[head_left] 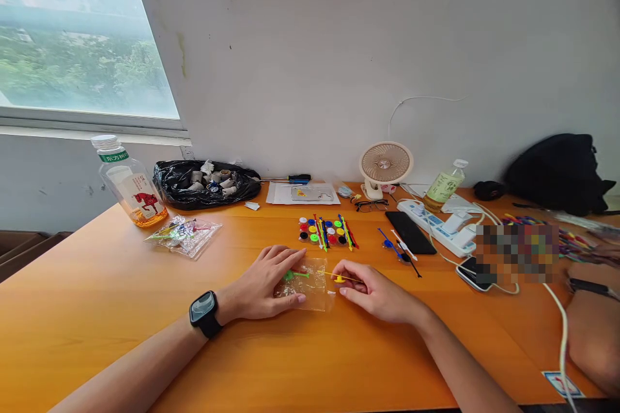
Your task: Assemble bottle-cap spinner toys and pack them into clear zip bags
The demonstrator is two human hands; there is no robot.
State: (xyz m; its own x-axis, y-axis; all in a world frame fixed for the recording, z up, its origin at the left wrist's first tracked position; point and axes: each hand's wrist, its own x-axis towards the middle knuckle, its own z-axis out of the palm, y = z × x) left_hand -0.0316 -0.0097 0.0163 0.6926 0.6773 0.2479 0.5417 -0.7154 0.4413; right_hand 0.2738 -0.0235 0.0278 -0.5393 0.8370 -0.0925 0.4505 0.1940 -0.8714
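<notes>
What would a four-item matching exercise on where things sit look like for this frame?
Things:
1. left hand
2. right hand
3. desk fan
4. tea bottle

Places:
A. at the wall, beside the glasses
B. far left of the table, under the window
C. flat on the clear plastic bag
D. pinching a yellow stick at the bag's open end

Pairs: 1-C, 2-D, 3-A, 4-B
</notes>
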